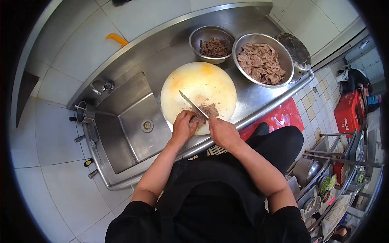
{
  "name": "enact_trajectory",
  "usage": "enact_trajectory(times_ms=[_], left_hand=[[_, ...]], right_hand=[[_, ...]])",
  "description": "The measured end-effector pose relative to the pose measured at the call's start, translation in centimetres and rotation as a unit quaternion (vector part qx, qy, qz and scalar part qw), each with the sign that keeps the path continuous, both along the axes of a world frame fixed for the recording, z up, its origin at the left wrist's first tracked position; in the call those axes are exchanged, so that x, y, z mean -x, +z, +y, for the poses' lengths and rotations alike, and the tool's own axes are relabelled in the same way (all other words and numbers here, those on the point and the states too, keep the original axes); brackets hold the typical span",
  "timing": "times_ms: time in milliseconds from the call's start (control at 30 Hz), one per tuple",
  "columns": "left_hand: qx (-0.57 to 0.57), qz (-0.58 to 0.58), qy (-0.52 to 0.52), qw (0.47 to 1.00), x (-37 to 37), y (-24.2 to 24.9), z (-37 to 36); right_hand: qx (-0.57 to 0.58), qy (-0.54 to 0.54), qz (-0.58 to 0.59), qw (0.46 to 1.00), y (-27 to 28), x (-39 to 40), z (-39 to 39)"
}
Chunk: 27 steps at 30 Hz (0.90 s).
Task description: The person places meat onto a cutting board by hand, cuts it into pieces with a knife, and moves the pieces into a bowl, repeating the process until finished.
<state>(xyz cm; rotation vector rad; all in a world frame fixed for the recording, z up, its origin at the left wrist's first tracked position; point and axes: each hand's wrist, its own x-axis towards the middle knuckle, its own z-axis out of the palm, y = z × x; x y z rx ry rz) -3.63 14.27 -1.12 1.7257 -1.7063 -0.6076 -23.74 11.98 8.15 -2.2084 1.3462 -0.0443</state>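
My right hand (223,132) is closed round the handle of a knife (192,103), whose blade points up and left over a round white cutting board (198,81). Cut meat (208,110) lies under and beside the blade, near the board's lower edge. My left hand (183,126) rests on the meat to the left of the blade, fingers curled and pressed down on it. Behind the board stand a small metal bowl with darker meat pieces (214,47) and a larger metal bowl heaped with meat slices (261,63).
A sink basin (129,121) with a faucet (101,86) lies left of the board. A small pot (85,112) hangs at the sink's left edge. A dark round lid (295,50) stands beyond the bowls. Shelves with containers (324,182) and a red crate (347,113) are at the right.
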Motion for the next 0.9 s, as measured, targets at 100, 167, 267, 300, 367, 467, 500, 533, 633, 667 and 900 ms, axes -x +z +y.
enact_trajectory(times_ms=[100, 167, 267, 300, 367, 467, 500, 533, 633, 667, 900], left_hand=[[0.008, 0.008, -0.01, 1.0, 0.1, -0.3, 0.4], [0.004, 0.008, -0.003, 1.0, 0.1, -0.5, 0.4], [0.007, 0.01, 0.005, 1.0, 0.2, -0.7, 0.3], [0.005, 0.013, 0.008, 1.0, 0.3, -0.8, 0.4], [0.022, -0.007, 0.012, 1.0, 0.3, -1.0, 0.4], [-0.003, -0.004, 0.015, 1.0, 0.5, -0.8, 0.2], [-0.006, -0.002, 0.017, 1.0, 0.6, -0.8, 0.2], [0.0, 0.0, 0.021, 1.0, 0.7, -0.8, 0.2], [0.003, 0.003, 0.026, 1.0, 0.8, -0.6, 0.2], [0.003, 0.005, 0.025, 1.0, 0.8, -0.5, 0.2], [0.012, -0.01, 0.011, 1.0, 0.6, -0.9, 0.3]], right_hand=[[-0.014, 0.015, 0.045, 0.999, 1.1, -1.6, -0.4], [-0.017, 0.021, 0.057, 0.998, 0.2, -2.0, -0.5], [-0.017, 0.022, 0.083, 0.996, -0.4, -2.1, -0.1], [-0.014, 0.019, 0.095, 0.995, -0.5, -2.1, 0.2], [-0.003, 0.017, 0.104, 0.994, -0.7, -1.5, 1.0], [0.008, 0.023, 0.111, 0.994, -0.8, 0.3, 2.4], [0.007, 0.03, 0.108, 0.994, -0.7, 1.0, 2.8], [0.005, 0.034, 0.111, 0.993, -0.7, 1.8, 3.3], [0.003, 0.035, 0.141, 0.989, -0.4, 3.8, 4.8], [-0.004, 0.034, 0.152, 0.988, -0.1, 4.3, 5.1], [-0.024, 0.024, 0.149, 0.988, 0.2, 4.8, 5.2]])
